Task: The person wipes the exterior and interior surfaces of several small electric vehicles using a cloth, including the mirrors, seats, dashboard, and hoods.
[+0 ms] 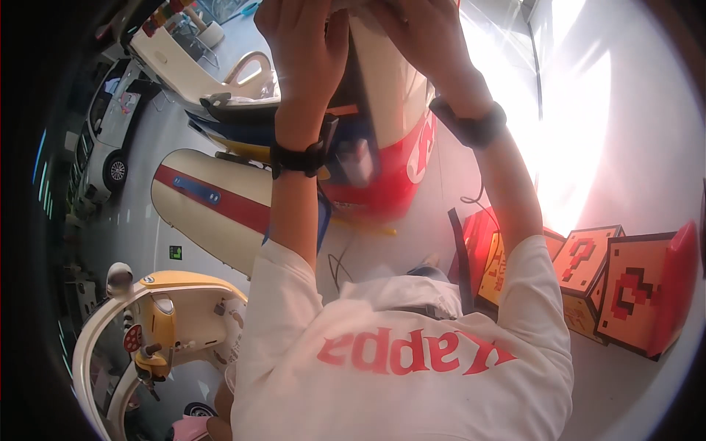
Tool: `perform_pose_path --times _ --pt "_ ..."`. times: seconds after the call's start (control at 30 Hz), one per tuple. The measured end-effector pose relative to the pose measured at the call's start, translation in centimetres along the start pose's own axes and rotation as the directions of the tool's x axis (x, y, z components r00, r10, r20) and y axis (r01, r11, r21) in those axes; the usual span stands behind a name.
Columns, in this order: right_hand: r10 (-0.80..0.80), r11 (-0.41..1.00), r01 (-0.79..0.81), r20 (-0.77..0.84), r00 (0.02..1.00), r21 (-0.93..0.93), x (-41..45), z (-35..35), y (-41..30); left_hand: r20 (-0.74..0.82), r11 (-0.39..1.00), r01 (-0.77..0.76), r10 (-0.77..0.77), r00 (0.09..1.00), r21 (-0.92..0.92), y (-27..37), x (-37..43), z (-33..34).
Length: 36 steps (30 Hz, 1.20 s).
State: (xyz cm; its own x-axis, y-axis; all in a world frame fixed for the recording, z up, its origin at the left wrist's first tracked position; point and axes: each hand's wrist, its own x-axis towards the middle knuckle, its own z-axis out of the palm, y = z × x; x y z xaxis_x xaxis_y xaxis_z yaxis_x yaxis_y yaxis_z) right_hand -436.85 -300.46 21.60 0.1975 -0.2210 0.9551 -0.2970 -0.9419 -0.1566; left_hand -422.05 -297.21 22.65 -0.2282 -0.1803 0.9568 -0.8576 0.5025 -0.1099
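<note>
At the top edge, my left hand [309,52] and my right hand [427,36] are raised over a cream, red and blue moulded body [380,182] with a white star-like mark. A whitish, partly see-through material [356,6] shows between the hands. The fingertips are cut off or hidden, so their hold on it cannot be told. Both wrists wear black bands. Left of the moulded body lies a cream panel [237,182] with a dark red stripe and a blue strip.
Lower left stands a yellow and cream ride-on vehicle [160,281]; someone's bare limb [222,402] shows beside it. Question-mark boxes [584,256] stand at right, near a thin cable [474,199] and strong glare. A cream vehicle body [176,69] and a white van [113,127] are upper left.
</note>
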Motion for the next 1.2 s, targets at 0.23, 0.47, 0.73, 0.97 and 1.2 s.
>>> perform_pose_path --times 0.23,0.47,0.73,0.97,1.2 --pt "-0.087 0.982 0.084 -0.010 0.996 -0.167 -1.5 4.4 1.5 0.040 0.983 0.185 -0.185 0.982 0.022 -0.7 -4.8 1.4" --pt "-0.059 0.957 0.124 0.243 0.968 -0.262 -14.1 5.7 5.0 0.227 0.856 0.517 -0.507 0.832 0.018 5.3 -13.4 2.5" --pt "0.009 1.000 -0.017 0.623 0.782 0.007 -22.5 3.2 5.1 0.529 0.566 0.803 -0.747 0.403 0.187 11.4 -19.7 2.6" --pt "0.025 0.981 -0.148 0.676 0.736 0.125 -24.4 2.7 2.2 0.162 0.600 0.800 -0.790 0.592 -0.002 13.5 -24.1 4.5" --pt "0.131 0.803 -0.406 0.536 0.834 0.436 -23.8 1.6 -4.3 0.514 0.597 0.657 -0.783 0.351 0.460 18.5 -17.0 -5.4"
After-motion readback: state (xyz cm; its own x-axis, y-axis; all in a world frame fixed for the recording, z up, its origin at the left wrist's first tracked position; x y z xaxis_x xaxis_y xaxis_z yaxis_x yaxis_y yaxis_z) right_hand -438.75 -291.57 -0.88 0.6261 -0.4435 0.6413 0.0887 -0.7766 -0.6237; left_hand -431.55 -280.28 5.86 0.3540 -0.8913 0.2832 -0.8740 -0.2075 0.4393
